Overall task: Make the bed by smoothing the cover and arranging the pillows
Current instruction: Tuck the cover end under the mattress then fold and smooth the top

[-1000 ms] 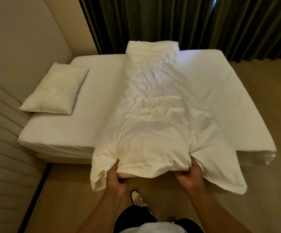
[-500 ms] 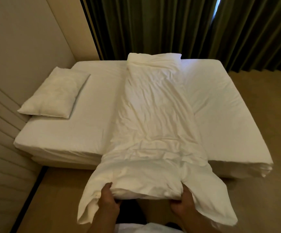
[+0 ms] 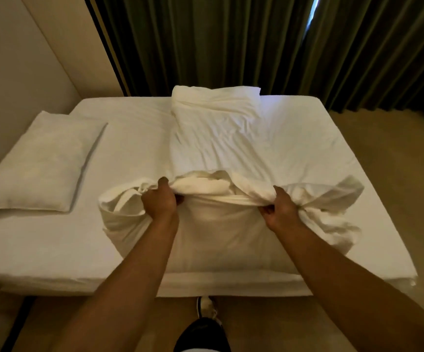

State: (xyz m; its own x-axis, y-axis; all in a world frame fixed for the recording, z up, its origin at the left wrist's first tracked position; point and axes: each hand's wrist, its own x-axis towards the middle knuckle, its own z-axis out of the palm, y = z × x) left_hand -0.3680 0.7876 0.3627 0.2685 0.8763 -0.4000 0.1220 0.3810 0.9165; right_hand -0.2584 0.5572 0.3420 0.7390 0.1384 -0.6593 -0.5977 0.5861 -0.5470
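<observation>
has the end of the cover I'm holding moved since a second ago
Yes. The gripped end of the cover hung past the near edge of the mattress over the floor; now both hands hold it up over the mattress, carried toward the curtain side.

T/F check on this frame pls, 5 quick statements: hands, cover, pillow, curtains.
1. Both hands grip the cover. True: the left hand and right hand each clutch a bunched edge of the cover.
2. The cover is spread flat over the whole bed. False: it lies as a narrow folded strip down the middle of the bed, with bare sheet on both sides.
3. The pillow sits on the left side of the bed. True: the pillow lies near the wall.
4. The curtains are wide open. False: the curtains are drawn, with only a thin bright gap.
5. The right hand rests on the pillow. False: it holds the cover, well apart from the pillow.
</observation>
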